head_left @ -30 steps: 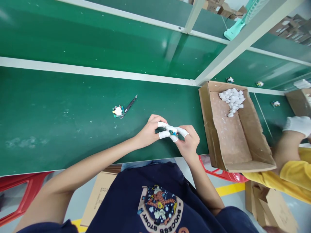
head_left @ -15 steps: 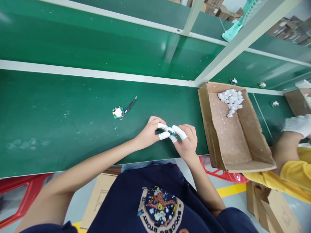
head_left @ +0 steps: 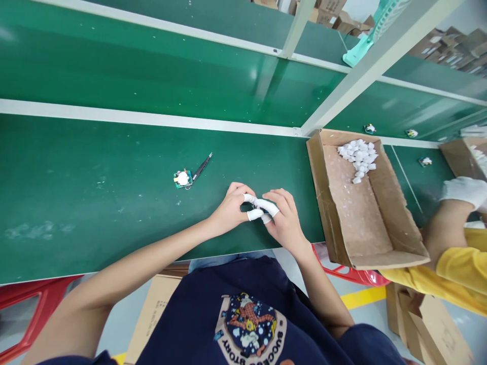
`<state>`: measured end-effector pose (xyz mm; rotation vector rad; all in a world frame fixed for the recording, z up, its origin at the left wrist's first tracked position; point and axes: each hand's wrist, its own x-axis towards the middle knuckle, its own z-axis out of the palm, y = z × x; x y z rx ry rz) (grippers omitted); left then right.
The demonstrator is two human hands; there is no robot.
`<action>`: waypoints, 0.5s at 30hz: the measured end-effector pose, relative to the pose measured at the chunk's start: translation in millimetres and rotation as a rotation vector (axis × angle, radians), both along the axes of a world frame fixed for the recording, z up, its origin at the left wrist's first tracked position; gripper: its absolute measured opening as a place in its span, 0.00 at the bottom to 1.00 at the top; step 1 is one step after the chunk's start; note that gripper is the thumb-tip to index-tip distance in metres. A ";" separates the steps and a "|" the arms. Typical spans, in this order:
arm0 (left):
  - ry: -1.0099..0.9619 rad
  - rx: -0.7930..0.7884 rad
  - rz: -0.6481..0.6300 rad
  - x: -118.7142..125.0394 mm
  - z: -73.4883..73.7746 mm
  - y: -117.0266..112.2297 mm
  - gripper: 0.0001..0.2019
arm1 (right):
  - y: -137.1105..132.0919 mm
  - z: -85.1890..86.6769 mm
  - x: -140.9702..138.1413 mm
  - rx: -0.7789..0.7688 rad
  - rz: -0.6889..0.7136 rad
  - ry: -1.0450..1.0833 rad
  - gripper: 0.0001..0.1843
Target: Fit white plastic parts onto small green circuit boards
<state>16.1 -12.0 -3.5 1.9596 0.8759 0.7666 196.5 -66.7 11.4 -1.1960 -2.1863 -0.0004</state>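
My left hand (head_left: 233, 207) and my right hand (head_left: 284, 215) meet above the green bench near its front edge, with white finger cots on the thumbs and index fingers. Pinched between their fingertips is a small circuit board (head_left: 266, 211), mostly covered by the fingers. To the left lies another small circuit board (head_left: 183, 178) with a white lump on top. Black tweezers (head_left: 202, 169) rest against its right side, tips pointing away from me.
A cardboard box (head_left: 365, 218) at my right holds white wrapped pieces (head_left: 357, 155) at its far end. Beyond it, a co-worker's gloved hand (head_left: 464, 193) and several small boards (head_left: 425, 161) are in view. A metal post (head_left: 353, 81) rises behind the box.
My right hand has shifted slightly left and its fingers have closed further over the circuit board, hiding more of it. The view has also moved a little.
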 end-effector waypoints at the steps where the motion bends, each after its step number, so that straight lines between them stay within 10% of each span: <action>1: -0.002 -0.002 0.006 -0.1 0.2 0.1 0.11 | 0.1 -0.1 0.3 -0.019 -0.017 0.016 0.26; 15: -0.406 -0.533 -0.215 0.7 1.6 7.9 0.19 | -7.7 -11.1 -0.6 0.063 -0.063 0.354 0.27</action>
